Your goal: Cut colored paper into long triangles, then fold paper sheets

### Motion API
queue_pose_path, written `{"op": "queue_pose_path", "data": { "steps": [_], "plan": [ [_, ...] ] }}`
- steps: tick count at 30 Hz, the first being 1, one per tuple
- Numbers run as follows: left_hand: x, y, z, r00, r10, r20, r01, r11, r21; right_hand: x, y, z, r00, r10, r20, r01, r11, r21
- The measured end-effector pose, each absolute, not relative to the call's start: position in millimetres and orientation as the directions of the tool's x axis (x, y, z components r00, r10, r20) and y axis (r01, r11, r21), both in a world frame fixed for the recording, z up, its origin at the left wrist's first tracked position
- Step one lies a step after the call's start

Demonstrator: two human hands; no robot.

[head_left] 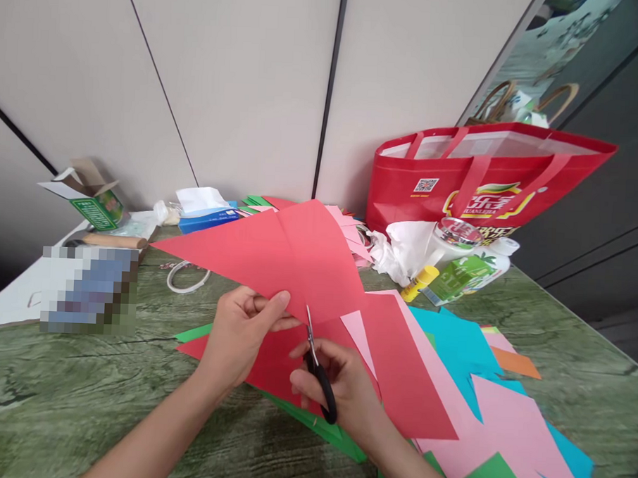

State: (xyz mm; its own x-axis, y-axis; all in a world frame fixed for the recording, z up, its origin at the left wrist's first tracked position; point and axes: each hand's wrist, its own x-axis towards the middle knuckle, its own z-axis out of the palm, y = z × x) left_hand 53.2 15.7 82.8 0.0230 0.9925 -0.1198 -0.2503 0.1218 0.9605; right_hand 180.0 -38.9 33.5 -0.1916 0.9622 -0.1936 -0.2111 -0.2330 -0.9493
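Observation:
My left hand (246,327) pinches the lower edge of a large red sheet of paper (308,252), thumb on top. The sheet is raised and tilted above the table. In my right hand (339,381) is a pair of scissors (319,380) with black handles. Their blades point up and away, at the sheet's lower edge just right of my left fingertips. Under both hands lie more red paper (409,356) and green paper (321,426). A narrow pink paper piece (360,339) rests on the red.
Pink sheets (522,424) and blue sheets (452,343) spread over the right side. Behind them stand a yellow glue stick (421,283), a green carton (457,277) and a red bag (432,187). A tape roll (187,277) and an open box (95,204) are left.

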Motion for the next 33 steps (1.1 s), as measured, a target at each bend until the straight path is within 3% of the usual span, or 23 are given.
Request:
{"op": "queue_pose_path", "data": {
  "steps": [10, 33],
  "plan": [
    [53, 14, 77, 0.069, 0.992, -0.102, -0.159, 0.112, 0.981, 186, -41, 37, -0.234, 0.964, -0.126, -0.29, -0.193, -0.937],
    [59, 9, 77, 0.059, 0.99, -0.131, -0.142, 0.138, 0.98, 185, -45, 27, -0.157, 0.975, -0.155, -0.271, -0.193, -0.943]
  ]
}}
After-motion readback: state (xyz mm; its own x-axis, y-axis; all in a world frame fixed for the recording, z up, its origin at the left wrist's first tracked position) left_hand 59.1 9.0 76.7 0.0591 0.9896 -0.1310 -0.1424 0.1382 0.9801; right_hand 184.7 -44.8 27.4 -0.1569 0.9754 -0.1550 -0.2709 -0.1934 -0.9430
